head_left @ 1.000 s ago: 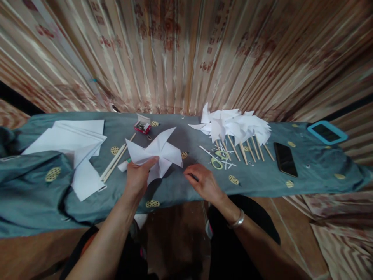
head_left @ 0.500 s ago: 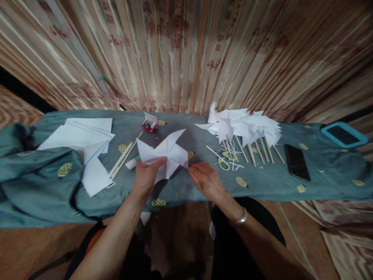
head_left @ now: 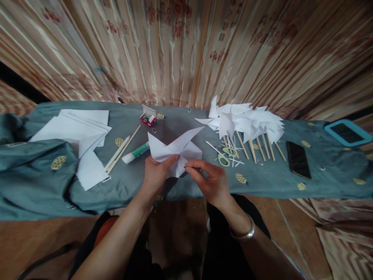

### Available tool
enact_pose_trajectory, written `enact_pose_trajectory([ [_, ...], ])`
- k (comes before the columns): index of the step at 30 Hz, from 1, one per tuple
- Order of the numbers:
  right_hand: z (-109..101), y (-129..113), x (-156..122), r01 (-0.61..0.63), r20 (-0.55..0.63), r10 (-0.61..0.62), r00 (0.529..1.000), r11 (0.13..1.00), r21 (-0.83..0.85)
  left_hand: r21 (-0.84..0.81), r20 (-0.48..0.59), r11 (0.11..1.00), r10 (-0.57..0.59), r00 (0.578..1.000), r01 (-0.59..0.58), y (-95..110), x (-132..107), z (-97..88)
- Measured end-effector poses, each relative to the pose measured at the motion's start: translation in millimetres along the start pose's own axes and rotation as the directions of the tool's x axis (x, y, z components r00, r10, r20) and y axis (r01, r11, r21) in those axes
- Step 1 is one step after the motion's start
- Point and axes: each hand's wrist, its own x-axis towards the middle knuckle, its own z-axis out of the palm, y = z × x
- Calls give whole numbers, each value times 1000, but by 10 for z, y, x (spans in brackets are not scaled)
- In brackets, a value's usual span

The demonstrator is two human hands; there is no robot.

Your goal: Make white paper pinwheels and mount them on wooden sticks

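Observation:
A white paper pinwheel [head_left: 164, 151] is held by my left hand [head_left: 157, 171], its thumb pressed near the centre and its fingers hidden underneath. My right hand [head_left: 210, 181] pinches a thin dark pin-like piece [head_left: 186, 167] at the pinwheel's lower right; its exact kind is too small to make out. Just left of the pinwheel lies a green and white glue stick [head_left: 136, 152]. Behind it stands an open red and white box [head_left: 147, 116] with small metal pieces inside.
Finished pinwheels [head_left: 244, 120] on wooden sticks lie overlapping at right, above green-handled scissors [head_left: 223, 160] and paper strips. A phone [head_left: 298, 159] and a blue-framed tablet [head_left: 348, 133] lie farther right. At left are paper sheets [head_left: 84, 120] and several sticks [head_left: 124, 149]. A curtain [head_left: 180, 54] hangs behind.
Both hands and the pinwheel have shifted slightly right in view. My right hand has moved from the pinwheel's right edge to its lower right, and a thin dark piece now shows between its fingertips.

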Motion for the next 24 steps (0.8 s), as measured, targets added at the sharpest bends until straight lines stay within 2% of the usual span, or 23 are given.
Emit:
enact_pose_trajectory([
  [10, -59, -47, -32, 194, -43, -209, 977, 955, -224, 3, 22, 1000, -16, 1000, 16, 19, -167, 135],
  [13, -66, -45, -42, 187, -86, -220, 972, 940, -284, 4, 46, 1000, -28, 999, 28, 18, -215, 132],
  [16, -67, -4, -51, 184, -109, -219, 969, 946, -266, 16, 58, 999, -47, 997, 46, 26, -259, 115],
  [24, -59, 38, -58, 137, -81, -156, 985, 970, -202, -3, 52, 998, -69, 996, 70, 57, -306, 90],
])
